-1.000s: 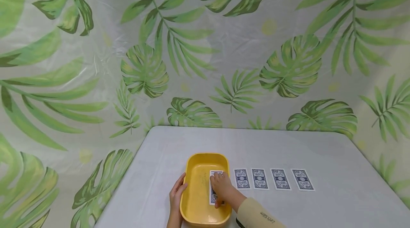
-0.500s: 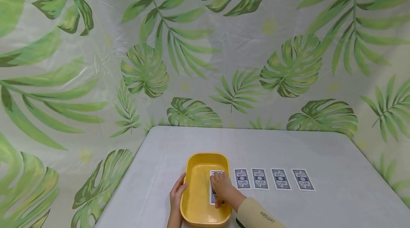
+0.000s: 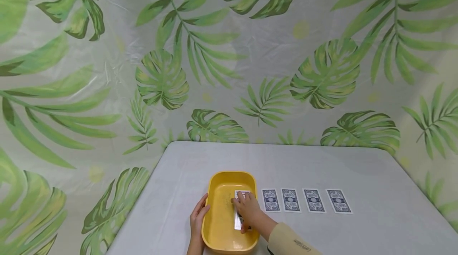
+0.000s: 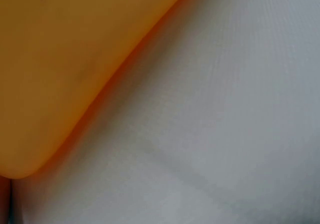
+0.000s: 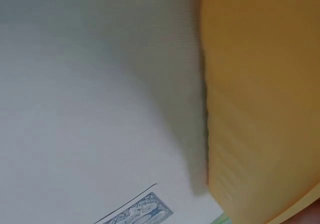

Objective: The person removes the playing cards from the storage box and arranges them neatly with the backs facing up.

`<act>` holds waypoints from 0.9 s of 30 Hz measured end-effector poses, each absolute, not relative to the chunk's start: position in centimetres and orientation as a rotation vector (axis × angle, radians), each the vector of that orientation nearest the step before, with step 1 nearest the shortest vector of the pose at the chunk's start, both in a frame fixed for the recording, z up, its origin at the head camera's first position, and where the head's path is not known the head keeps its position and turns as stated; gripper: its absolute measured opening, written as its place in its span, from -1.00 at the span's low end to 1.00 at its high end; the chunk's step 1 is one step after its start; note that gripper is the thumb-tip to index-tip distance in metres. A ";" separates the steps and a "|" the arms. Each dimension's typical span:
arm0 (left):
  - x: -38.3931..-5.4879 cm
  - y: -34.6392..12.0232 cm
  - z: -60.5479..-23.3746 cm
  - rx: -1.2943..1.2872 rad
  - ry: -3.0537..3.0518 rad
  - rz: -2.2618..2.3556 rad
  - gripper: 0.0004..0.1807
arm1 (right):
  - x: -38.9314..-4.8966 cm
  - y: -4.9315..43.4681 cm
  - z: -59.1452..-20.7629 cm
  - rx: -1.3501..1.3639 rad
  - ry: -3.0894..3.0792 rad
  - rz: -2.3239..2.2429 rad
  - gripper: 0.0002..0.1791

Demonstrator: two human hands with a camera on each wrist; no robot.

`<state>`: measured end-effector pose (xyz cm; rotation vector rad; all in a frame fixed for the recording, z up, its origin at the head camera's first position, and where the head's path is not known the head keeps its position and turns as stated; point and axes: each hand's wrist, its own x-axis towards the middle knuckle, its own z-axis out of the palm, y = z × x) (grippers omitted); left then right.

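Note:
My left hand (image 3: 196,220) holds the left side of a yellow plastic tray (image 3: 218,225), its thumb and fingertips at the rim. Inside the tray, along the right side, lies a playing card (image 3: 237,222) that my right hand (image 3: 251,210) partly covers. That hand spans the card lengthwise, fingers near its far end and thumb near its close end. I cannot tell whether more cards lie beneath. The left wrist view has the tray's outer wall (image 4: 75,48) and the tablecloth; the right wrist view has the tray's other wall (image 5: 260,93).
To the right of the tray, several playing cards lie face down in a row, from the nearest card (image 3: 270,200) to the farthest card (image 3: 338,201). A white cloth covers the table (image 3: 286,163). Behind it hangs a leaf-patterned curtain (image 3: 214,100).
My right hand's fingers have spread a little, one reaching left past the card's edge. The card's surface now looks paler and shinier. My left hand and the tray have stayed put.

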<state>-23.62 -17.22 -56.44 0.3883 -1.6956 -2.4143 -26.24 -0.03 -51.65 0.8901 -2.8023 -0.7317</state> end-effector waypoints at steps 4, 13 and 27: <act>-23.7 -17.2 -56.4 0.400 -1.705 -2.398 -0.52 | -26.0 0.5 -51.6 0.938 -2.717 -0.760 -0.04; -23.5 -17.1 -56.3 0.415 -1.737 -2.376 -0.51 | -24.6 1.2 -50.9 1.045 -2.645 -0.797 -0.01; -23.5 -17.1 -56.4 0.395 -1.722 -2.391 -0.50 | -24.2 1.6 -50.8 1.102 -2.882 -0.428 0.02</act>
